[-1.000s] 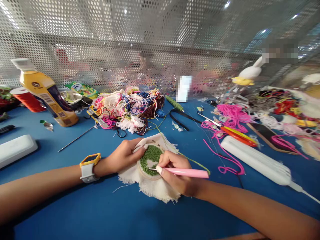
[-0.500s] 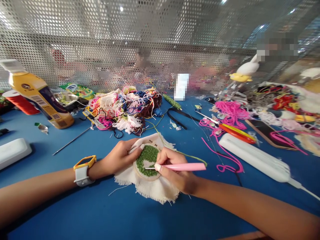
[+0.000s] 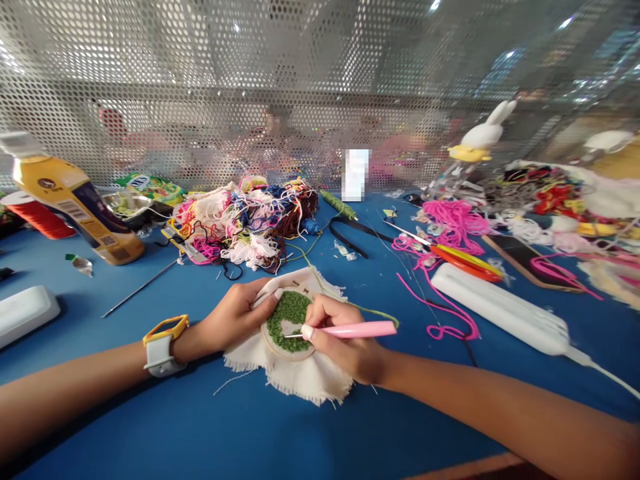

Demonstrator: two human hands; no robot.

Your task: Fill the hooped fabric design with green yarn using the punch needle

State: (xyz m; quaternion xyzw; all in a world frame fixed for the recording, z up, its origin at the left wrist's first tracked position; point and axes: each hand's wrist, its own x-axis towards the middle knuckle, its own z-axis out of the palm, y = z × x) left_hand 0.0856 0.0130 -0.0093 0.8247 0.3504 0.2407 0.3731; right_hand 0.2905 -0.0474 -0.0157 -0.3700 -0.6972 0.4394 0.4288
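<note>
My left hand (image 3: 243, 312) grips the upper left edge of a small embroidery hoop (image 3: 270, 345), its thumb lying on the rim. White fringed cloth (image 3: 310, 385) is stretched in the hoop and spreads out below it. Green looped yarn (image 3: 290, 308) covers much of the cloth inside, leaving a pale patch near the middle. A pink-handled punch needle (image 3: 360, 329) is pinched in my right hand (image 3: 340, 337), its metal tip over the lower part of the green loops. Green yarn (image 3: 377, 313) trails from the end of the handle.
Behind the hoop lie a heap of mixed yarn (image 3: 250, 220) and a green yarn roll (image 3: 339, 205). A yellow bottle (image 3: 80, 207) stands left. To the right are pink yarn (image 3: 455, 223), orange-handled scissors (image 3: 467, 263), a white power strip (image 3: 505, 313) and a phone (image 3: 525, 260).
The whole view has shifted slightly, so everything sits a little further left. Both hands keep their holds, and the needle tip stays at about the same part of the hoop.
</note>
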